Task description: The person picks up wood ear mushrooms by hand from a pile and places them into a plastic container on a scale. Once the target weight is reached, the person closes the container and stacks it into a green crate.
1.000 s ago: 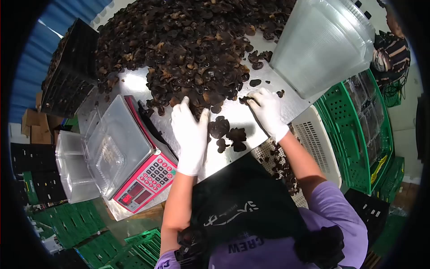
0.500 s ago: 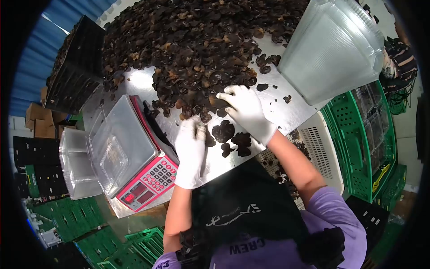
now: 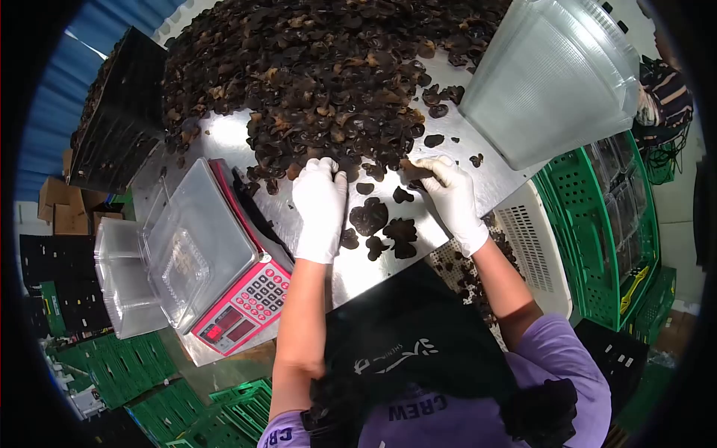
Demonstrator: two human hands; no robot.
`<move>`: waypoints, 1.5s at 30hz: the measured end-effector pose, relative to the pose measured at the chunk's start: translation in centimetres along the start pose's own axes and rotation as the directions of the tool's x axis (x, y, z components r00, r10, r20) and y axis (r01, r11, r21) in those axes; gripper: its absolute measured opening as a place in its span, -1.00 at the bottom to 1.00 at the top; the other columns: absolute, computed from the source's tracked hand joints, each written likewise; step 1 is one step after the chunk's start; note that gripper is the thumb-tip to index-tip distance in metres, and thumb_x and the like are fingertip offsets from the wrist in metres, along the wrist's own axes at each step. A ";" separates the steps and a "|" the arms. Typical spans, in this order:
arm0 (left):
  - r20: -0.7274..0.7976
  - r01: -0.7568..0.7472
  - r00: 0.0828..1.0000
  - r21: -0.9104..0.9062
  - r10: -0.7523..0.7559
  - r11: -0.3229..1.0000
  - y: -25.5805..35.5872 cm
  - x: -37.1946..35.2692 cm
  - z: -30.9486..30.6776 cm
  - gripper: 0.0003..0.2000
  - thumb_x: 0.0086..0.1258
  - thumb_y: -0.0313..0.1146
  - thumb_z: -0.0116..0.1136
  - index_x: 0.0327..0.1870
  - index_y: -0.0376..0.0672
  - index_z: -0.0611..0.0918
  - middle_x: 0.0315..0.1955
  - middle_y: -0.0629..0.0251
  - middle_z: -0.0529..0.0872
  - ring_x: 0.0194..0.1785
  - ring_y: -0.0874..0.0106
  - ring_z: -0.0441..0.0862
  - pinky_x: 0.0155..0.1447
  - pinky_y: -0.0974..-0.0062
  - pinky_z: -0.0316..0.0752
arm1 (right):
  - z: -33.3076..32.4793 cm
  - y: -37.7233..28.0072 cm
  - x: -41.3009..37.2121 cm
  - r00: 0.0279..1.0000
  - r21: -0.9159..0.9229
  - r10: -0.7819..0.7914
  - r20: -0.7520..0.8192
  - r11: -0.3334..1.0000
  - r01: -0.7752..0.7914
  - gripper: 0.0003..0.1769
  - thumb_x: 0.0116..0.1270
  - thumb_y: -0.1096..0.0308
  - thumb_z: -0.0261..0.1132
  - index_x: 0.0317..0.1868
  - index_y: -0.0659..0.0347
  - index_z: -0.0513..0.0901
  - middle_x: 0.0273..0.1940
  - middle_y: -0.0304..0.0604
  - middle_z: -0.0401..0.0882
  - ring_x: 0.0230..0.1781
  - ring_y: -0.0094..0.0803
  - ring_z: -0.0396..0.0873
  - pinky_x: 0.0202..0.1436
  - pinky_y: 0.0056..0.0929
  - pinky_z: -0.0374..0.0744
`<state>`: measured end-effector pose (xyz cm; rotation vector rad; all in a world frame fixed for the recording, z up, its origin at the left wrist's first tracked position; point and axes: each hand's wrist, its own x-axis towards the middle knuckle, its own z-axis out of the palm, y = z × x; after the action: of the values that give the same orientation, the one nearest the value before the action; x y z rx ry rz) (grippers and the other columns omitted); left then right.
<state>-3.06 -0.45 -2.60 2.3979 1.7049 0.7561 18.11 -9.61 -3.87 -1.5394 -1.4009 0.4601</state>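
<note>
A large heap of dark brown wood ear mushrooms point(image 3: 328, 89) covers the far part of the metal table point(image 3: 299, 216). My right hand point(image 3: 454, 196), in a white glove, pinches a brownish wood ear piece point(image 3: 412, 172) between thumb and fingers, just in front of the heap. At the heap's near edge, my gloved left hand point(image 3: 320, 205) has its fingers curled inward; whatever they hold is hidden. Between my hands and the near table edge lie several loose wood ear pieces point(image 3: 369, 216).
On the left stands a pink and grey scale point(image 3: 243, 306) with a clear plastic container point(image 3: 183, 261) on it. Stacked clear containers point(image 3: 549, 89) stand at the right. A white perforated basket point(image 3: 526, 239) and green crates point(image 3: 590, 216) are below the table on the right.
My right hand has drawn back to the right from the heap, with a wood ear piece in its fingers. My left hand has moved forward to the heap's edge.
</note>
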 end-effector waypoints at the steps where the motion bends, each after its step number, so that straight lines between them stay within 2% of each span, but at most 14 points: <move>1: -0.038 0.025 0.999 -0.036 -0.027 0.999 -0.5 0.3 0.4 -0.86 0.23 -0.33 0.34 -0.33 -0.18 0.65 -0.44 0.22 0.62 -0.37 0.19 0.61 -0.23 0.29 0.50 | -0.4 0.0 -0.3 1.000 -0.003 0.002 0.000 1.000 -0.002 -0.73 0.19 0.55 0.28 -0.10 0.15 0.71 -0.18 -0.10 0.67 -0.23 -0.18 0.67 -0.15 -0.36 0.62; 4: -0.019 0.159 0.985 -0.260 -0.170 0.952 -0.7 0.2 -1.7 -0.88 0.32 -0.32 0.26 -0.34 -0.17 0.65 -0.37 0.22 0.65 -0.29 0.18 0.64 -0.17 0.28 0.51 | -1.4 -1.5 -0.3 0.969 -0.231 0.109 0.223 0.971 -0.056 -0.62 0.11 0.59 0.35 0.00 0.21 0.69 -0.15 -0.11 0.67 -0.18 -0.26 0.65 -0.05 -0.45 0.58; 8: -0.009 0.260 0.958 -0.393 -0.287 0.882 -1.0 -1.7 -4.2 -0.92 0.27 -0.42 0.31 -0.33 -0.19 0.67 -0.37 0.21 0.65 -0.30 0.25 0.64 -0.17 0.40 0.52 | -0.5 -3.6 0.1 0.944 -0.131 0.014 0.331 0.991 0.031 -0.61 0.09 0.46 0.42 -0.01 0.18 0.70 -0.07 -0.14 0.65 -0.06 -0.24 0.61 0.02 -0.34 0.56; 10: 0.086 0.200 0.980 -0.324 -0.182 0.925 -1.7 -2.7 -3.8 -0.91 0.24 -0.44 0.31 -0.25 -0.12 0.71 -0.33 0.21 0.67 -0.25 0.23 0.66 -0.11 0.38 0.55 | 1.1 -3.8 0.9 0.950 -0.171 -0.253 0.181 0.943 0.284 -0.68 0.07 0.39 0.40 -0.09 0.08 0.73 -0.24 -0.24 0.64 -0.07 -0.27 0.57 -0.06 -0.31 0.50; 14: 0.177 -0.008 0.984 -0.091 0.024 0.996 -0.9 -2.7 -2.2 -0.80 0.15 -0.46 0.28 -0.19 -0.03 0.73 -0.34 0.24 0.59 -0.16 0.20 0.61 -0.05 0.28 0.51 | 4.5 -3.3 2.5 0.929 -0.320 -0.266 0.257 0.883 0.342 -0.71 0.06 0.44 0.36 -0.14 0.11 0.76 -0.21 -0.24 0.64 -0.13 -0.27 0.55 -0.07 -0.30 0.46; 21: 0.001 -0.111 0.994 0.047 0.111 0.993 -0.6 -1.9 -2.6 -0.90 0.09 -0.46 0.35 -0.40 -0.11 0.65 -0.44 0.23 0.53 -0.29 0.23 0.59 -0.22 0.32 0.48 | 0.8 -2.9 1.8 0.982 -0.047 -0.176 0.072 0.983 0.180 -0.74 0.17 0.42 0.36 -0.10 0.11 0.73 -0.05 -0.19 0.68 -0.19 -0.26 0.66 -0.07 -0.33 0.60; 23: -0.153 -0.031 0.988 -0.088 0.017 0.996 0.3 -2.6 -3.4 -0.88 0.10 -0.52 0.34 -0.39 -0.14 0.62 -0.42 0.24 0.57 -0.38 0.25 0.57 -0.26 0.36 0.49 | -2.3 -2.8 1.4 0.979 -0.178 -0.201 0.015 0.963 0.201 -0.75 0.18 0.51 0.36 -0.10 0.16 0.74 -0.13 -0.12 0.68 -0.25 -0.25 0.68 -0.14 -0.40 0.63; 25: 0.041 0.271 0.950 -0.597 -0.309 0.755 3.3 -4.5 -4.7 -0.85 0.13 -0.55 0.31 -0.32 -0.16 0.60 -0.38 0.22 0.60 -0.34 0.24 0.58 -0.22 0.36 0.50 | -4.8 -1.3 0.8 0.998 -0.124 -0.059 0.022 0.990 0.061 -0.79 0.21 0.51 0.34 -0.12 0.19 0.74 -0.14 -0.08 0.69 -0.24 -0.28 0.68 -0.14 -0.40 0.62; 27: 0.125 0.079 0.992 -0.672 0.007 0.737 7.0 -7.1 -4.5 -0.84 0.17 -0.57 0.28 -0.25 -0.16 0.59 -0.34 0.20 0.62 -0.24 0.23 0.60 -0.13 0.33 0.52 | -5.9 -1.0 0.8 0.981 0.033 0.187 0.053 0.981 -0.189 -0.80 0.24 0.48 0.31 -0.12 0.22 0.74 -0.17 -0.05 0.69 -0.24 -0.29 0.68 -0.14 -0.39 0.61; 29: 0.353 -0.012 0.866 -0.694 0.355 0.720 10.2 -9.9 -3.7 -0.79 0.24 -0.40 0.29 -0.12 -0.16 0.63 -0.18 0.14 0.64 -0.13 0.18 0.63 -0.02 0.22 0.55 | -5.6 -0.5 1.2 0.984 0.025 0.162 0.075 0.986 -0.165 -0.80 0.25 0.41 0.31 -0.13 0.19 0.75 -0.23 -0.07 0.68 -0.26 -0.28 0.67 -0.14 -0.39 0.60; 32: 0.302 -0.132 0.870 -0.618 0.389 0.775 10.8 -10.7 -4.5 -0.73 0.24 -0.41 0.27 -0.03 -0.15 0.61 -0.08 0.13 0.62 0.00 0.14 0.58 0.05 0.20 0.52 | -3.2 -1.3 1.8 0.976 -0.221 -0.024 0.218 0.972 0.074 -0.75 0.19 0.30 0.37 -0.10 0.07 0.75 -0.29 -0.13 0.64 -0.29 -0.23 0.65 -0.16 -0.32 0.60; 34: 0.196 -0.049 0.965 -0.521 0.175 0.852 9.3 -9.7 -5.6 -0.69 0.18 -0.50 0.31 -0.04 -0.18 0.58 -0.08 0.14 0.63 0.04 0.09 0.56 0.11 0.18 0.48 | -1.1 -1.7 1.9 0.969 -0.178 -0.057 0.240 0.979 0.101 -0.64 0.16 0.35 0.42 0.01 0.18 0.70 -0.25 -0.11 0.59 -0.27 -0.26 0.60 -0.15 -0.36 0.56; 38: 0.224 0.080 0.973 -0.150 -0.045 0.985 4.2 -9.3 -7.5 -0.11 -0.09 -0.33 0.56 0.35 -0.32 0.33 0.13 -0.05 0.46 0.19 0.03 0.44 0.27 0.23 0.42 | 2.8 -1.5 2.0 0.952 -0.243 -0.206 0.226 0.935 0.260 -0.67 0.08 0.28 0.46 -0.11 0.13 0.72 -0.22 -0.15 0.57 -0.20 -0.23 0.60 -0.13 -0.32 0.56; 45: 0.403 0.072 0.911 0.047 -0.085 0.996 2.7 -9.7 -6.4 0.35 -0.32 -0.09 0.70 0.54 -0.32 0.00 0.32 -0.16 0.28 0.31 -0.08 0.32 0.39 0.19 0.36 | 0.8 -2.4 0.6 0.997 -0.043 -0.023 0.078 0.999 0.026 -0.80 0.11 0.41 0.44 -0.23 0.12 0.66 -0.30 -0.21 0.53 -0.44 -0.29 0.56 -0.32 -0.39 0.53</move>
<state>-6.07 -11.47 0.73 2.2804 1.6325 0.1967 16.33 -9.06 -2.00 -1.5524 -1.4968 0.4810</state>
